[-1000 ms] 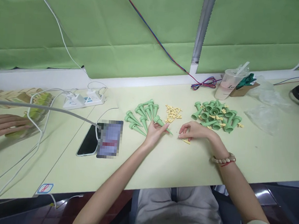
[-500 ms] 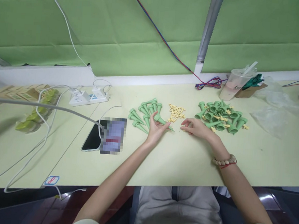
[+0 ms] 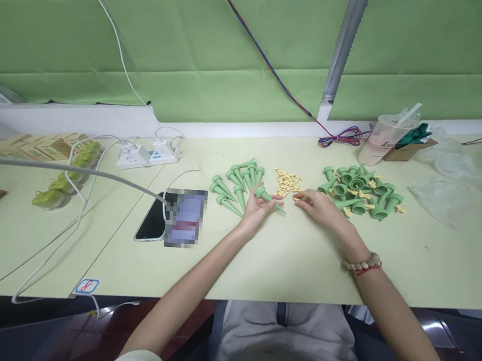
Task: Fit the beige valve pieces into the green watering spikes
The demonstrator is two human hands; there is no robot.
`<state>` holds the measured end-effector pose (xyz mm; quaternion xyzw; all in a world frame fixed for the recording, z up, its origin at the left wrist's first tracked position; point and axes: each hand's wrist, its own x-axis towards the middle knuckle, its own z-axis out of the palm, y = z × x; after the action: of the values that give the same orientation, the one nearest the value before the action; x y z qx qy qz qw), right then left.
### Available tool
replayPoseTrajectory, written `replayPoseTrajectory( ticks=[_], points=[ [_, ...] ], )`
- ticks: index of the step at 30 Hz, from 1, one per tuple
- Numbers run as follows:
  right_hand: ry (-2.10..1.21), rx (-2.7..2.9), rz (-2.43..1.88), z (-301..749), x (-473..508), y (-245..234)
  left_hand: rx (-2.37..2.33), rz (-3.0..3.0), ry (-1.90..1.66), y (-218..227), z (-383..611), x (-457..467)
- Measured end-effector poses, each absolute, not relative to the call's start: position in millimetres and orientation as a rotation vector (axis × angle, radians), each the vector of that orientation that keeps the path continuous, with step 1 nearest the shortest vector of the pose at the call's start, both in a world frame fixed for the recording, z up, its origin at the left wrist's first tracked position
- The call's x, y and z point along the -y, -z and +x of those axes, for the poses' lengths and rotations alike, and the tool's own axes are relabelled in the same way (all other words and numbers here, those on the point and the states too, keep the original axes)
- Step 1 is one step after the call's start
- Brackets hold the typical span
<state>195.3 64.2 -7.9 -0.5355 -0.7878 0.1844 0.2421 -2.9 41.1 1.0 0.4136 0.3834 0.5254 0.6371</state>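
My left hand (image 3: pixel 256 213) is closed around a green plastic spike (image 3: pixel 265 194), its wide end toward the back left and its tip toward the front right. To the right, my right hand (image 3: pixel 317 207) is pinched, with a small yellow plastic piece (image 3: pixel 296 200) partly showing at the fingertips. Behind and between the hands lies a pile of small yellow pieces (image 3: pixel 288 180). Several green spikes (image 3: pixel 233 175) lie fanned out left of the pile. A heap of green spikes (image 3: pixel 357 184) with yellow pieces among them sits beyond my right hand.
A phone (image 3: pixel 151 218) lies at left, partly covered by a blurred patch. Behind it are a power strip (image 3: pixel 150 155) and white cables. Yellow-green packs (image 3: pixel 61 190) and cardboard boxes (image 3: pixel 32 146) stand far left. A drink cup (image 3: pixel 382 141) and clear bags (image 3: pixel 438 197) are at right.
The view has shifted slightly. My left hand still holds the green spike, now turned a little, and my right hand stays pinched near it. At far left, another person's hand has shifted.
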Motion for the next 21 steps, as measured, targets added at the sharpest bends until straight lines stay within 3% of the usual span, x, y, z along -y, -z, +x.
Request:
replayPoseTrajectory(
  ticks=[21],
  points=[
    [-0.415,2.197,-1.494,184,-55,2,-1.008,1.067,-1.247,-2,-5,-45]
  ],
)
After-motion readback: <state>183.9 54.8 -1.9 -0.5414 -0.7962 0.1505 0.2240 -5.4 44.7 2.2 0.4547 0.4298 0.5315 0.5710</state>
